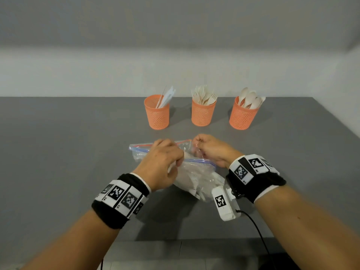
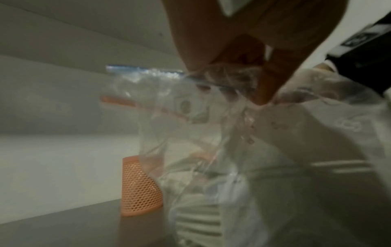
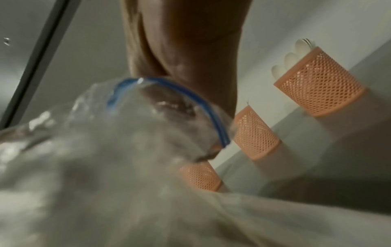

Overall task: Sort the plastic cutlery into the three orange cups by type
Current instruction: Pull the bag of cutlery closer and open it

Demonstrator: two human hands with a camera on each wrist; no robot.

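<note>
Nearest us, our left hand point(image 1: 162, 162) and right hand point(image 1: 211, 150) work side by side at the mouth of a clear zip bag point(image 1: 196, 176) lying on the grey table point(image 1: 68, 152). On the left, our fingers are curled together and pinch the bag's near lip, the one with the blue strip; the left wrist view shows fingertips point(image 2: 262, 93) clamped on crumpled plastic point(image 2: 211, 133) just below that strip. To the right, our other hand has its fingers curled in on the far lip by the red strip, and the right wrist view shows the palm point(image 3: 190, 58) above the blue edge of the bag point(image 3: 148, 133), though blur hides the exact grip there. White cutlery point(image 1: 194, 184) lies inside the bag, between our wrists; its types are too blurred to tell. Both wrists wear black bands with square markers, and a small white camera box point(image 1: 226, 203) hangs under the right wrist with a black cable trailing from it.

Beyond the bag, well apart from our hands, three orange mesh cups stand upright in a row. Left cup point(image 1: 156, 113) holds a few flat white knives. Middle cup point(image 1: 202, 112) holds forks, tines up. Right cup point(image 1: 242, 115) holds spoons, bowls up.
</note>
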